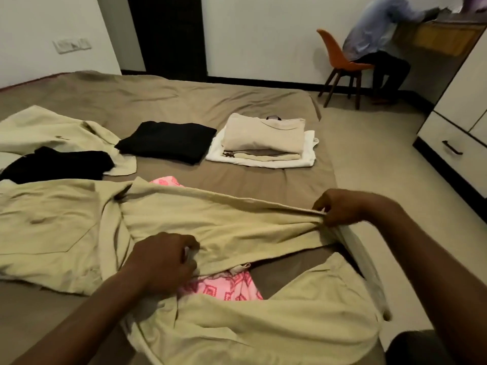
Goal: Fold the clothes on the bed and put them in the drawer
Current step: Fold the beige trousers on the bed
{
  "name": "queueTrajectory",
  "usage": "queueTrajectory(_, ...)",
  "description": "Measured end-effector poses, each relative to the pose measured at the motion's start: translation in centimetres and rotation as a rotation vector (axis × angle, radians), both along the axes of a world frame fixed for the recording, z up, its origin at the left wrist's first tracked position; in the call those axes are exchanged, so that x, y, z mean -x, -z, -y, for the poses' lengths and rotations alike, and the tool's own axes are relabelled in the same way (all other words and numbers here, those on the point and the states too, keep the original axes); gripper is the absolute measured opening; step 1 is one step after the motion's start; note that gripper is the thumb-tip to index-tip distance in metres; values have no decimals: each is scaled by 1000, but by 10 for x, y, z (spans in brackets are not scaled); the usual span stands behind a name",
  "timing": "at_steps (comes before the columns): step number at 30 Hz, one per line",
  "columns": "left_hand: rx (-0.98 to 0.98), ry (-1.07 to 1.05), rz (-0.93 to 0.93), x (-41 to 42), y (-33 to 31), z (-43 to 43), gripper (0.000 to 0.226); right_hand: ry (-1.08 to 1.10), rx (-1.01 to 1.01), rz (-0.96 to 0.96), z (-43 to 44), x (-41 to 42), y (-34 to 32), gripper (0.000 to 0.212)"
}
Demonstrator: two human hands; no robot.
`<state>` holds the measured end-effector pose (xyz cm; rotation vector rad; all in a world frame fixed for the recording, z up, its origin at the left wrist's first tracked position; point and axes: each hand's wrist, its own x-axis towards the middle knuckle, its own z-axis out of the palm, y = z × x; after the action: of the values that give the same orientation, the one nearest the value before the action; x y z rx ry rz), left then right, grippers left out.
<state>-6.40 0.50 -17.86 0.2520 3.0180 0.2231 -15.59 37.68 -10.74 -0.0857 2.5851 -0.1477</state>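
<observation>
A large pale green garment (pixel 210 227) lies spread across the near part of the bed (pixel 171 101). My left hand (pixel 163 262) pinches its lower edge near the middle. My right hand (pixel 340 206) grips a bunched edge at the bed's right side, pulling the cloth taut between the hands. A pink patterned cloth (pixel 229 285) pokes out beneath it. Farther back lie a folded black garment (pixel 168 140), a loose black garment (pixel 58 164), another pale green garment (pixel 52 130) and a folded stack of beige and white clothes (pixel 263 140). The white drawer unit (pixel 453 148) stands at right, shut.
A person sits on an orange chair (pixel 340 61) at a desk in the far right corner. Beige floor (pixel 374 159) runs between the bed and the drawer unit. A dark doorway (pixel 168 35) is behind the bed.
</observation>
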Motion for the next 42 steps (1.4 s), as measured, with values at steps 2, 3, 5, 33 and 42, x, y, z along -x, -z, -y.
queueTrajectory(2,-29,-109,26,15,-6,-9,34,48,78,57,-12,16,-11,24)
queueTrajectory(3,-12,-137,30,22,-7,-15,39,109,157,58,-19,21,-15,32)
queueTrajectory(5,27,-163,-37,34,-8,-27,41,207,266,26,-33,23,-14,36)
queueTrajectory(33,39,438,-344,63,31,-218,30,1620,1599,-798,-101,40,123,23)
queueTrajectory(42,-284,415,-243,62,15,-217,35,1168,680,-892,-107,-3,106,50)
